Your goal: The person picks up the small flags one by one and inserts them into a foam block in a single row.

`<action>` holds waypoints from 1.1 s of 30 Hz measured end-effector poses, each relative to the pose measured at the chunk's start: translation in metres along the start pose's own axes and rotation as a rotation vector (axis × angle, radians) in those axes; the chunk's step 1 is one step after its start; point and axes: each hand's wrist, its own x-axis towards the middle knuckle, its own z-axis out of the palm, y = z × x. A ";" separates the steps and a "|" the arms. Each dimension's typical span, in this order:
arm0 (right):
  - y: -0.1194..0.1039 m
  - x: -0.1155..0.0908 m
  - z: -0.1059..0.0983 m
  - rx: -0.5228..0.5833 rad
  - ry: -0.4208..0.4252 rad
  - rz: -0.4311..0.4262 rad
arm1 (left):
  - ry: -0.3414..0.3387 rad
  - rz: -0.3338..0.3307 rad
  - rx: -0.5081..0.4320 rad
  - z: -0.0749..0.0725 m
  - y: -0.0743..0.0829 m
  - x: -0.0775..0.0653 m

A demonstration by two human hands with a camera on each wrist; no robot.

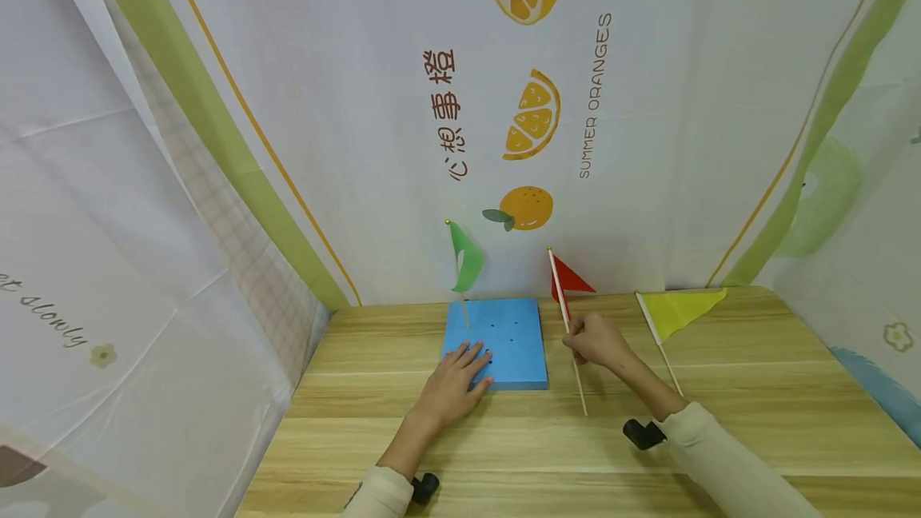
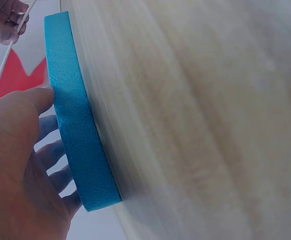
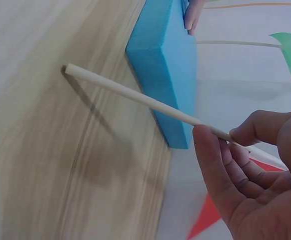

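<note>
Right hand (image 1: 596, 340) pinches red flag (image 1: 571, 274), three o'clock from blue block (image 1: 521, 350); left hand (image 1: 449, 386) has fingers spread. Slack pinch could tilt the flag.

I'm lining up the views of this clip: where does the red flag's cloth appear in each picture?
Head: the red flag's cloth is right of centre, just above the right hand.
Left wrist: upper left, above the left hand, partly cut off by the block's edge.
Right wrist: lower right of centre, partly hidden behind the right hand.
Shared landmark: the blue block, visible in all three.
</note>
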 end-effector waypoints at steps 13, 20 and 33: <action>-0.017 0.005 -0.002 0.070 0.008 -0.063 | -0.009 0.000 0.004 0.000 -0.001 0.001; -0.025 0.010 0.000 0.052 0.031 -0.113 | -0.014 -0.004 -0.006 0.000 -0.001 0.000; -0.045 0.017 0.000 0.025 0.054 -0.163 | -0.016 -0.001 -0.011 -0.002 0.000 0.000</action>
